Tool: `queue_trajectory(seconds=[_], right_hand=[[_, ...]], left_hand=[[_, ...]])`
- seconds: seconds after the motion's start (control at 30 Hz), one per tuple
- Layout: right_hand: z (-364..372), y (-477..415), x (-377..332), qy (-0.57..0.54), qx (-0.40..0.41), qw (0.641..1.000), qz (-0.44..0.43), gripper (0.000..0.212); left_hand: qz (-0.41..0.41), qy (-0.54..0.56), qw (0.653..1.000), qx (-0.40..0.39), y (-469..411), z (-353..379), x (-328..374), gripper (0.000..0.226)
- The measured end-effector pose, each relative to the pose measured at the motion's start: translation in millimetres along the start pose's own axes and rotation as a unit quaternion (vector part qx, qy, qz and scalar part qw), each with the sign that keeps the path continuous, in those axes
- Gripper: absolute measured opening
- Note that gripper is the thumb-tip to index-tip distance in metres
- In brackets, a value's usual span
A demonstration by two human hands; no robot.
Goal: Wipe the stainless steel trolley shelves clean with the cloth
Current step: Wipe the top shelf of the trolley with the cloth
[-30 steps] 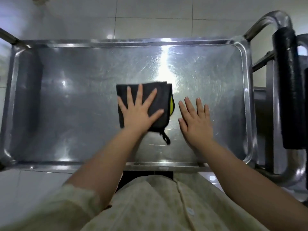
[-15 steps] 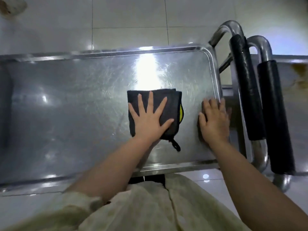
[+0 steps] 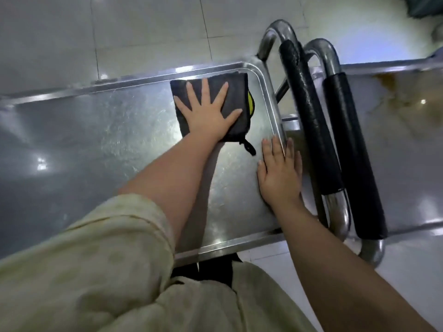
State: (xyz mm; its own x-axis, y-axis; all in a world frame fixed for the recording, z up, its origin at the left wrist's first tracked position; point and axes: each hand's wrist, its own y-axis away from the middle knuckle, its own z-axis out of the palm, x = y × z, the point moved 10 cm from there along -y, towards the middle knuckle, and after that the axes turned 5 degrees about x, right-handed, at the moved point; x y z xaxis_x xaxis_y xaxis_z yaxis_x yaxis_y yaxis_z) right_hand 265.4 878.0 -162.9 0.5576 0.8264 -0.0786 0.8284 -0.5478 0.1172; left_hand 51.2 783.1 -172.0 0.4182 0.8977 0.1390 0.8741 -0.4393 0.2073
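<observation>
A second steel trolley (image 3: pixel 395 144) stands at the right, its top stained brown at the far edge. Its black padded handle (image 3: pixel 352 154) lies on its left end. Pale glossy floor tiles (image 3: pixel 143 32) spread beyond it, with a dark blurred shape (image 3: pixel 422 6) past its far corner

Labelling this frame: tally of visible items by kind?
Hands: 2, left hand and right hand
Cloth: 1
Steel shelves: 2, near shelf and neighbouring shelf
Black padded handles: 2, and
Total: 7
</observation>
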Motion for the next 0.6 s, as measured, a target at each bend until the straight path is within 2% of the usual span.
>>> queue_trajectory(seconds=[0.1, 0.2, 0.3, 0.43, 0.53, 0.6], right_hand=[[1, -1, 2, -0.015, 0.014, 1.000, 0.002, 0.056], [1, -4, 5, -0.019, 0.022, 0.999, 0.013, 0.057], [2, -4, 4, -0.023, 0.020, 0.999, 0.016, 0.058], [-1, -4, 4, -0.027, 0.020, 0.999, 0.020, 0.058], [0, -5, 2, -0.022, 0.011, 1.000, 0.013, 0.057], [-2, -5, 2, -0.025, 0.010, 0.999, 0.025, 0.056]], left_hand=[[0.009, -0.004, 1.000, -0.008, -28, -2, 13, 0.080], [0.039, -0.009, 0.999, 0.012, -10, -1, 15, 0.078], [0.085, 0.005, 0.996, 0.029, 50, 10, 9, 0.075], [0.091, 0.015, 0.995, 0.043, 167, 34, -13, 0.076], [0.101, 0.005, 0.995, 0.014, 229, 50, -7, 0.078], [0.090, -0.003, 0.996, -0.003, 240, 52, -3, 0.077]])
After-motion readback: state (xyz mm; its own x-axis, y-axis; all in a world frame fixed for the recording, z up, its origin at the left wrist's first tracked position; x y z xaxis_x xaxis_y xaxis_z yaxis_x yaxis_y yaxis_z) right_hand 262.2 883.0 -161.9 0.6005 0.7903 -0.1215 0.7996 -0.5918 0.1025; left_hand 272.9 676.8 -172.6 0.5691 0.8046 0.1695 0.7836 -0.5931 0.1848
